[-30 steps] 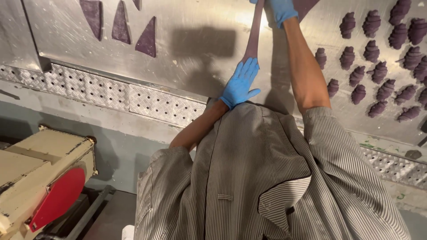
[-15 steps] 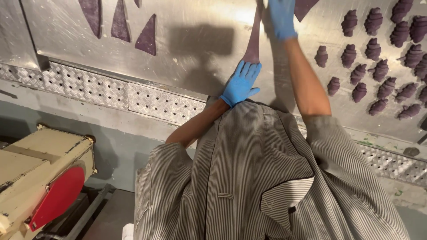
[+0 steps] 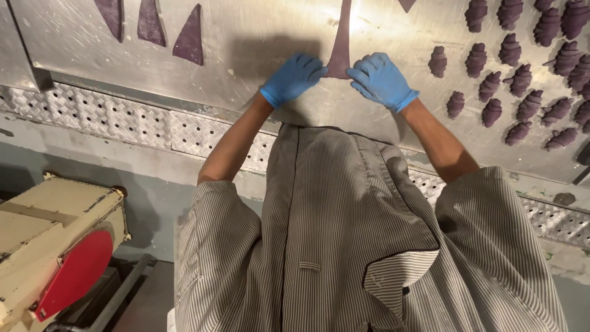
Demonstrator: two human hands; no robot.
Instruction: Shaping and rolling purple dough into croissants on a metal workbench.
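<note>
Stretching across the steel bench (image 3: pixel 184 80), a long purple dough triangle (image 3: pixel 340 43) lies flat, its wide base nearest the person. That base sits between the two gloved hands: the left hand (image 3: pixel 294 79) pinches one corner, the right hand (image 3: pixel 381 80) the other, fingers (image 3: pixel 359 77) nearly closed on the edge. It looks soft, thin, light and easily torn, so the thicker base corners seem the safest hold. Rolled pieces (image 3: pixel 522 80) sit well apart to the right
</note>
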